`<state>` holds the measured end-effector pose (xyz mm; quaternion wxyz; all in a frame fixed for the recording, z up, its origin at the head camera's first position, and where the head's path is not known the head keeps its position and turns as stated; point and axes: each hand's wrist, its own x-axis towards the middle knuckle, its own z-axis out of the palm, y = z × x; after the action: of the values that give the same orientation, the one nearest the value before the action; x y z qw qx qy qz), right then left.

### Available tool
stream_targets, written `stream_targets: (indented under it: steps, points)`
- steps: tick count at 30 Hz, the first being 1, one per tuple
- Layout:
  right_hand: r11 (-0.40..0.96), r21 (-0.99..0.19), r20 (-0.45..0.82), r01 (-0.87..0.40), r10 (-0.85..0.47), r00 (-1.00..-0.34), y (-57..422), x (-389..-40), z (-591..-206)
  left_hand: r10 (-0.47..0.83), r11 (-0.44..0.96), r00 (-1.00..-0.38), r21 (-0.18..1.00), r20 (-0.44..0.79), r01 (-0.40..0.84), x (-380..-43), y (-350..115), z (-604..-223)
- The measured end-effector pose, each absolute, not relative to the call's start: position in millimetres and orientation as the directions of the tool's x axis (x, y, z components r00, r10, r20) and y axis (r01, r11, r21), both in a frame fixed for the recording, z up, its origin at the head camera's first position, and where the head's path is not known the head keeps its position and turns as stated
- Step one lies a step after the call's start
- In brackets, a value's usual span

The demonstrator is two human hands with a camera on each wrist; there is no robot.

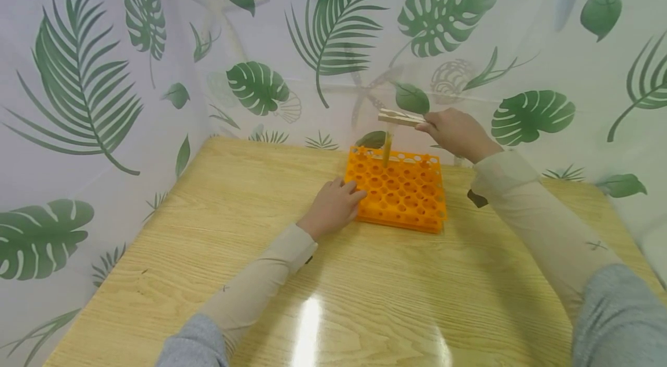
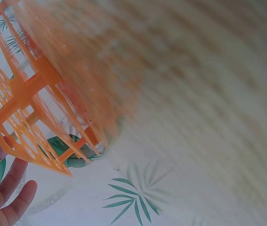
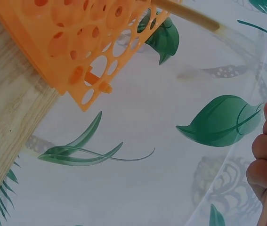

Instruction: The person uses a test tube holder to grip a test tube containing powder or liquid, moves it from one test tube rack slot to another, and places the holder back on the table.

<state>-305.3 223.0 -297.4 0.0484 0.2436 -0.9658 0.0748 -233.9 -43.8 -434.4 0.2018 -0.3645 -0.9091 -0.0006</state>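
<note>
My right hand [image 1: 461,134] grips the handle of a wooden test tube holder [image 1: 400,117] above the back of an orange rack. From the holder's far end hangs a test tube [image 1: 387,150] with yellow-brown liquid, its lower end over the rack's holes. The orange test tube rack [image 1: 398,219] stands on the table, its visible holes without tubes. At its left side, my left hand [image 1: 331,209] holds the rack's edge. In the left wrist view, the fingers [image 2: 12,181] bend against the rack's frame. The right wrist view shows the tube [image 3: 194,16] slanting past the rack's edge.
A wood-grain table [image 1: 250,205] lies under the rack. Behind it hangs a white cloth [image 1: 198,95] printed with green leaves, close to the rack's back edge. A small dark object [image 1: 476,198] shows beside the right forearm.
</note>
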Motion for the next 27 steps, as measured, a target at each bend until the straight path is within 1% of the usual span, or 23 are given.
stream_targets:
  steps: [11, 17, 27]
  points:
    - [0.871, -0.115, 0.106, -0.478, -0.467, -0.878, 224, -295, -293, 0.654, 0.740, -0.670, -0.116, 0.352, 0.662, -234, -43, -435]
    - [0.877, -0.094, 0.124, -0.471, -0.459, -0.880, 226, -289, -293, 0.656, 0.737, -0.668, -0.105, 0.351, 0.668, -233, -43, -434]
    - [0.874, -0.122, 0.131, -0.471, -0.456, -0.880, 231, -276, -293, 0.655, 0.736, -0.662, -0.108, 0.364, 0.668, -234, -43, -435]
